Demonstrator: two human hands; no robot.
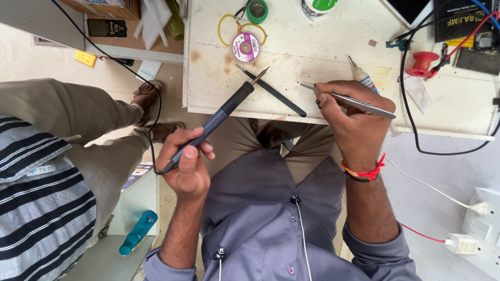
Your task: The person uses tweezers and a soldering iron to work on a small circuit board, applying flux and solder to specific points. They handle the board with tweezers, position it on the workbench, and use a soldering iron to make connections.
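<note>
Left hand (187, 169): closed around the handle of a soldering iron (219, 115); thumb on top; the tip points up and right over the bench (312, 57)
Right hand (351, 125): pinching metal tweezers (349, 101) between thumb and fingers; their point faces left above the bench edge
Between the hands: a black probe (273, 91) lying on the bench; just beside the iron's tip
Nearby: wick spool (245, 47) beyond the iron; glue tube (363, 78) behind the right hand; red spool (422, 63) further right
Left side: another person's striped sleeve (41, 208)
</note>
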